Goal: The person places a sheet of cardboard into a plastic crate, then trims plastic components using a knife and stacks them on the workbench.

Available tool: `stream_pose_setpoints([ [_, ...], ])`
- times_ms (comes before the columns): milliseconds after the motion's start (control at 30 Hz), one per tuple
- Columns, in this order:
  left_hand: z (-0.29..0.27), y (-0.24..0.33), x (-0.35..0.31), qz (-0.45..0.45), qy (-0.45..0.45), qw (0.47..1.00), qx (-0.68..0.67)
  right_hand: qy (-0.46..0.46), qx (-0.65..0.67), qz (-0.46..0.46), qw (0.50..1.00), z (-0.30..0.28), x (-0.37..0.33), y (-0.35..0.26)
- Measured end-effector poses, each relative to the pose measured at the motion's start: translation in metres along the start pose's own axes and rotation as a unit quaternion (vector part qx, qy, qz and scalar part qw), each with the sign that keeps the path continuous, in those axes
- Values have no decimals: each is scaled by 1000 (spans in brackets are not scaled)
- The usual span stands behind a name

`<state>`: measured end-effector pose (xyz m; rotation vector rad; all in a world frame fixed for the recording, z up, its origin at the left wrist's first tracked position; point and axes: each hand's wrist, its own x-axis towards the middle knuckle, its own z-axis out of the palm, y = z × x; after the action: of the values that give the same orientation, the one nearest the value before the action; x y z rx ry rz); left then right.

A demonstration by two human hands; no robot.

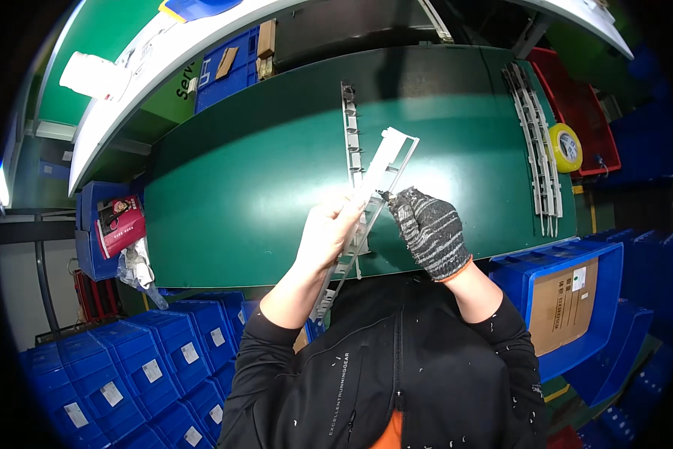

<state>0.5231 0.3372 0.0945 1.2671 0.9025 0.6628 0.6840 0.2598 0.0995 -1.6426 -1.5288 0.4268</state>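
Note:
My bare left hand (329, 232) grips a long grey plastic frame strip (385, 161) near its middle and holds it tilted above the green table (239, 194). My right hand (428, 228), in a grey knitted glove, pinches a small dark tool at the strip's edge, its tip touching the plastic. Beneath the held strip, a second grey strip (349, 127) lies flat on the table.
A stack of similar grey strips (535, 127) lies at the table's right end, beside a yellow tape roll (565, 147) in a red bin. Blue bins (142, 367) stand lower left, and a blue bin holding a cardboard box (565, 303) stands lower right.

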Motion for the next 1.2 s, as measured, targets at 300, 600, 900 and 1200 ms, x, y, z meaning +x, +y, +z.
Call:
stream_pose_setpoints([
  [300,-15,-32,18,67,14,975,210,-105,518,119,841,-9,-12,1],
  [600,1,-11,4,-123,-112,986,-19,81,526,300,792,16,-8,14],
  [900,-11,-27,3,-85,-120,981,-122,76,357,319,875,21,-15,14],
  [1200,-13,-28,28,-3,-160,987,16,205,432,294,827,-10,16,16],
])
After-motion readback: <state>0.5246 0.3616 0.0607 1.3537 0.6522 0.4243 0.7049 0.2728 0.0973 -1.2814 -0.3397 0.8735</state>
